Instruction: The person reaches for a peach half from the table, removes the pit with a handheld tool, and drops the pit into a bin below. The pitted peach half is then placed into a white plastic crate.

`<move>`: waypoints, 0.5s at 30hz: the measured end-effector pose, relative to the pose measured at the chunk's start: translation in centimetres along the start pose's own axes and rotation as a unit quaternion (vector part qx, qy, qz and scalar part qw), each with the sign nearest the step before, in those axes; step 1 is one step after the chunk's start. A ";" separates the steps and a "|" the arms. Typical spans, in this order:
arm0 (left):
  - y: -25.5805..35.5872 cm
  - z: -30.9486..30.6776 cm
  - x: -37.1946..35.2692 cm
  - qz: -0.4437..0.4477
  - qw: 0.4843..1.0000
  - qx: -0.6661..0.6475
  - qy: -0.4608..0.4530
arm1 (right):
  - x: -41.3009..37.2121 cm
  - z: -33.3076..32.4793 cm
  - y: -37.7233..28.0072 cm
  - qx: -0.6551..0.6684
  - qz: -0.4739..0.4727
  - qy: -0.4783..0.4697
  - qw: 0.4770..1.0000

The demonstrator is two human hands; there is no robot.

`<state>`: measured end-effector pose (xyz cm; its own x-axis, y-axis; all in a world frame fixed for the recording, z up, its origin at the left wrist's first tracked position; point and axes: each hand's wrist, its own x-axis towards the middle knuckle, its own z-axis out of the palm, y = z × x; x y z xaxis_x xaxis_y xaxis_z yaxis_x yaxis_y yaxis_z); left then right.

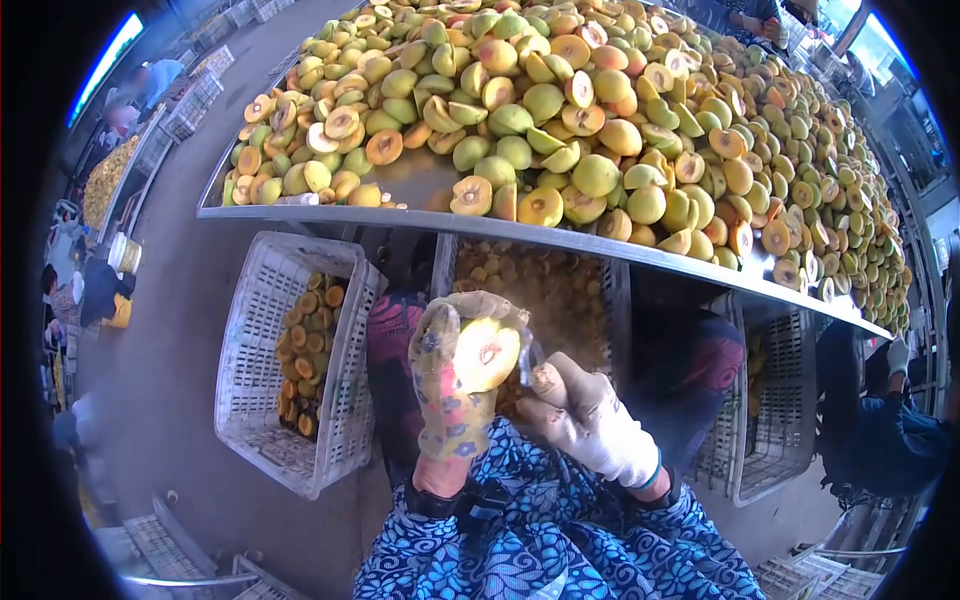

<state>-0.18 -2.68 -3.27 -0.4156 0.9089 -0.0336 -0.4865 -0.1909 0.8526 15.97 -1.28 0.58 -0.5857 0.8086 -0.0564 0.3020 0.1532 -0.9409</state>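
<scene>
My left hand (450, 385), in a stained floral glove, holds a halved fruit (487, 354) with its cut face up and the pit area showing in the middle. Close on the right is my right hand (590, 415) in a white glove with dirty fingertips. Its fingers are closed round a small dark tool (530, 365), blurred and partly hidden, whose end is beside the fruit. Both hands are above my lap, over a crate of cut fruit (530, 285).
A metal-edged table (420, 217) heaped with halved fruit lies ahead. White crates stand at left (340, 400) and right (728, 440), with fruit inside. A person in dark clothes (885, 440) is at far right. Others are at far left.
</scene>
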 end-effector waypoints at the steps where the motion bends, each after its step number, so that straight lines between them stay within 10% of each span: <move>1: 0.3 0.3 -0.2 0.010 1.000 0.013 -0.009 | 0.1 0.3 -0.1 0.020 0.000 -0.004 1.000; 15: 0.7 1.1 -0.3 0.152 0.967 0.202 -0.026 | 1.5 0.8 1.5 0.029 -0.017 -0.039 0.999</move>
<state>0.41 -2.73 -2.07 -0.4478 0.8531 0.2677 -0.0044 -0.3015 0.9535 14.95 -0.25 -1.18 -0.6520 0.7567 -0.0484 0.2381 0.1438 -0.9605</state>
